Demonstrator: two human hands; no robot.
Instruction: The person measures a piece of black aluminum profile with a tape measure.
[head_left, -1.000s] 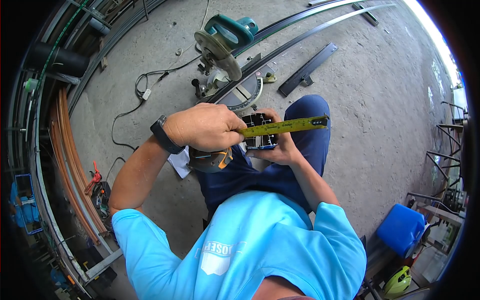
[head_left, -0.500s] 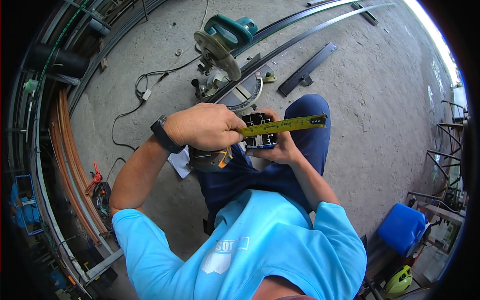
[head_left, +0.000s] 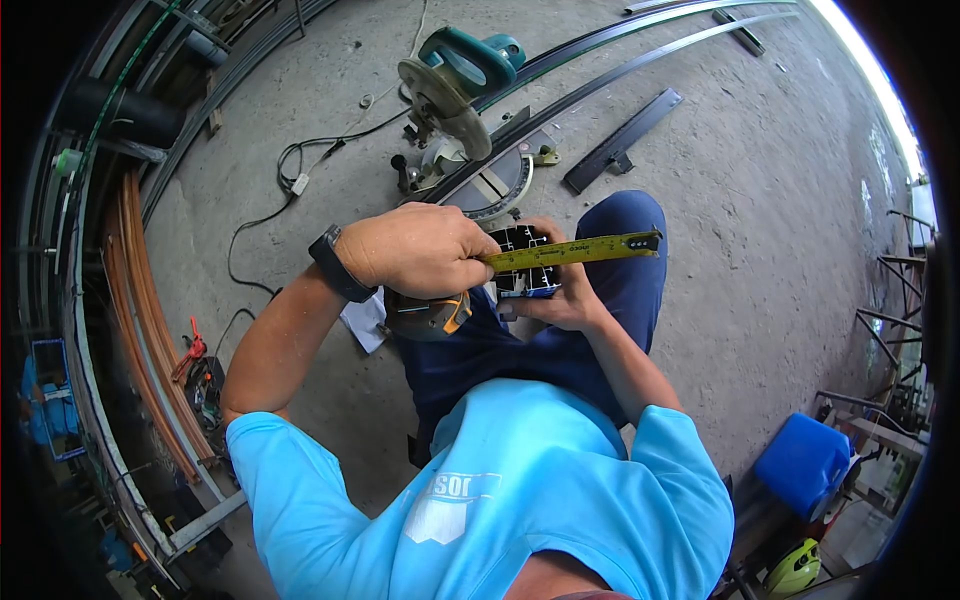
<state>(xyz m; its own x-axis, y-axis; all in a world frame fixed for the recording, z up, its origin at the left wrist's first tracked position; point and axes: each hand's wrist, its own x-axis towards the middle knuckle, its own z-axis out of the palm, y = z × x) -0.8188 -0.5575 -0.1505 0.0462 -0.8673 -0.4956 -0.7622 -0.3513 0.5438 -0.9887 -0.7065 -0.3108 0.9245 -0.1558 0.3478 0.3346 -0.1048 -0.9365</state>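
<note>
At the centre of the frame the measuring is set up but looks unfinished. The short dark aluminium profile offcut with open hollow chambers [head_left: 524, 262] rests over the person's blue-trousered thigh, and the right hand [head_left: 565, 300] cups it from below and behind, its grip closed around the piece. The yellow steel tape measure blade [head_left: 575, 250] is already drawn out and laid across the top of the cut end, its hooked tip jutting past the profile toward the right of the frame. The left hand [head_left: 415, 250], with a black watch at the wrist, pinches the blade down on the profile's left side in a narrow, closed grip, while the grey-and-orange tape measure case [head_left: 430, 315] hangs just below that hand.

So the blade is placed and held; judging by this, the reading or marking is what remains, and no mark can be made out on the profile.

Above, in the upper middle of the frame, the teal mitre saw with its round blade guard [head_left: 455, 85] stands on the concrete floor [head_left: 760, 200], with long dark profile lengths [head_left: 620, 60] running through it.
</note>
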